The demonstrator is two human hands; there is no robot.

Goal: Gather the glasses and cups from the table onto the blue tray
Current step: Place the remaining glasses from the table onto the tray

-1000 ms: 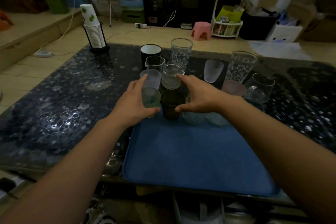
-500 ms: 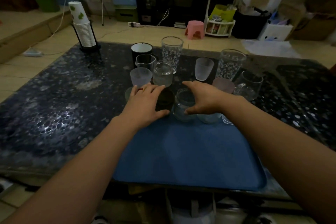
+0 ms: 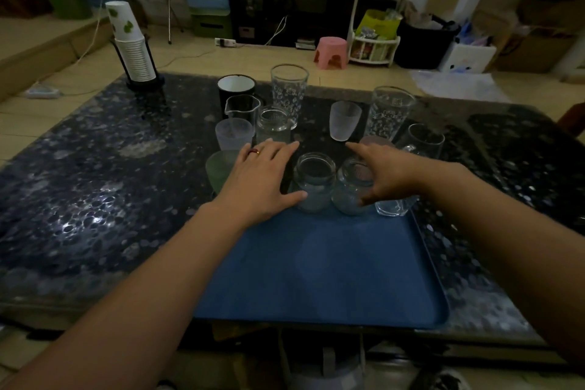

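Compared with half a second earlier, both hands had been moved slightly forward and their fingers straightened; the glasses on the tray had stayed in place. The left hand (image 3: 264, 180) was spread flat, its thumb touching the clear jar-shaped glass (image 3: 314, 182), and nothing was gripped by it. The right hand (image 3: 384, 172) was likewise extended with relaxed fingers, its thumb lying beside the second rounded glass (image 3: 353, 188); no object was clamped. The hands were held apart, with the two jars between them.

At the 12 o'clock edge of the blue tray (image 3: 323, 266), a row had been formed: the frosted green cup (image 3: 218, 172) at the left, the two rounded clear jars, and a squat clear tumbler (image 3: 394, 207) at the right. This placement was judged to leave the near tray area free for further items.

Still on the dark, speckled, glossy table (image 3: 95, 184), toward 12 o'clock, were a black mug (image 3: 235, 89) with a white interior, a spouted clear beaker (image 3: 242, 108), a frosted cup (image 3: 345, 120), and two tall printed glasses (image 3: 288, 89). All glassware appeared smooth, rigid and breakable.
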